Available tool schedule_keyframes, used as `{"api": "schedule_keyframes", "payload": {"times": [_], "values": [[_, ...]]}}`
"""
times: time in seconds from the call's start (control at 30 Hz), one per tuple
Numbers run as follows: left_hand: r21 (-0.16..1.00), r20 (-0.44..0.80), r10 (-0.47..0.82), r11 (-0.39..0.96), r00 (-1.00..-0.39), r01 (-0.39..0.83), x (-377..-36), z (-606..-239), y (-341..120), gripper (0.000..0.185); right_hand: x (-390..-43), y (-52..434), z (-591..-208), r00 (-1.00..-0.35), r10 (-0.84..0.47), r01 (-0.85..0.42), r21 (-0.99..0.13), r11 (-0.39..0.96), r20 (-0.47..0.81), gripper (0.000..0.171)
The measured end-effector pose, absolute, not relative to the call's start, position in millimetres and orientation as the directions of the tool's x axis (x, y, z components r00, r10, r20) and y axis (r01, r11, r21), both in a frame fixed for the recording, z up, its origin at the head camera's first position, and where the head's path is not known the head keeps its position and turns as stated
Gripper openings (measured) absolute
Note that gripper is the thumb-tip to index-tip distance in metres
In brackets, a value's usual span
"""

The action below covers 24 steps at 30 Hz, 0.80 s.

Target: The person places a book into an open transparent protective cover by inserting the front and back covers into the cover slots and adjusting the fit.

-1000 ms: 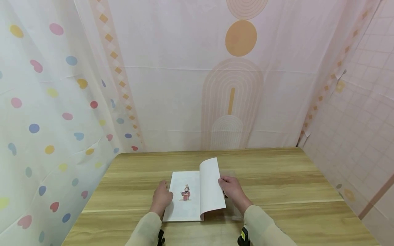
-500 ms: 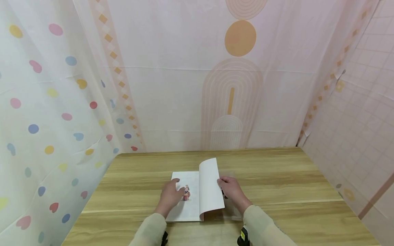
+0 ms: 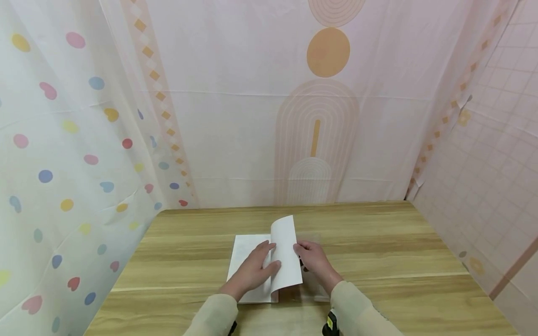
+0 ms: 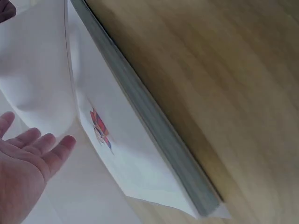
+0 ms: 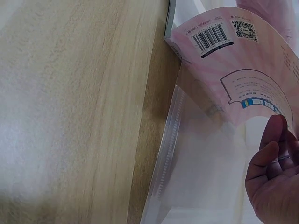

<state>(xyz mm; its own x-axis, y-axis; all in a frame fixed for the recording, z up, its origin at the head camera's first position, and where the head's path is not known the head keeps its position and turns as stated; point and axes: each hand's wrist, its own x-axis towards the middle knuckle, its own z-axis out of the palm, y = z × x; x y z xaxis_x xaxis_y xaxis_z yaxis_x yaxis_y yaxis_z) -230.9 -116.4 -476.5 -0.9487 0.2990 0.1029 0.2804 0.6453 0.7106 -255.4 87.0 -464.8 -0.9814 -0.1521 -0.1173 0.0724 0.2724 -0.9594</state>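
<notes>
Possibly right hand [image 3: 316, 259], pinching bowed cover [image 3: 287, 254], is risking a crease by overbending, left hand [image 3: 251, 272] relaxed alongside, gripping nothing.

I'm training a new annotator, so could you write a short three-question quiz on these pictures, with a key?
1. Which hand pinches the edge of the raised cover?
A) left
B) right
C) neither

2. True or false: the barcode is printed on the cover's white side.

3. Fill in: a sheet of clear ____ lies on the wooden table, partly under the cover.

Key:
1. B, the right hand.
2. False: the barcode is on the pink side.
3. Plastic.
</notes>
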Motion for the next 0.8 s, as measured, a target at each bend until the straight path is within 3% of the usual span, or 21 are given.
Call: {"api": "schedule_keyframes", "payload": {"times": [0.5, 0.8], "values": [[0.540, 0.085, 0.431, 0.737, -0.898, 0.405, -234.6, -474.4, -109.2, 0.062, -255.7, 78.8, -466.1, -0.977, -0.189, 0.034, -0.954, 0.299, -0.094, 0.033], [0.520, 0.068, 0.454, 0.744, -0.888, 0.420, -233.8, -477.5, -112.7, 0.057, -254.3, 76.6, -473.9, -0.977, -0.194, 0.022, -0.951, 0.308, -0.085, 0.030]]}}
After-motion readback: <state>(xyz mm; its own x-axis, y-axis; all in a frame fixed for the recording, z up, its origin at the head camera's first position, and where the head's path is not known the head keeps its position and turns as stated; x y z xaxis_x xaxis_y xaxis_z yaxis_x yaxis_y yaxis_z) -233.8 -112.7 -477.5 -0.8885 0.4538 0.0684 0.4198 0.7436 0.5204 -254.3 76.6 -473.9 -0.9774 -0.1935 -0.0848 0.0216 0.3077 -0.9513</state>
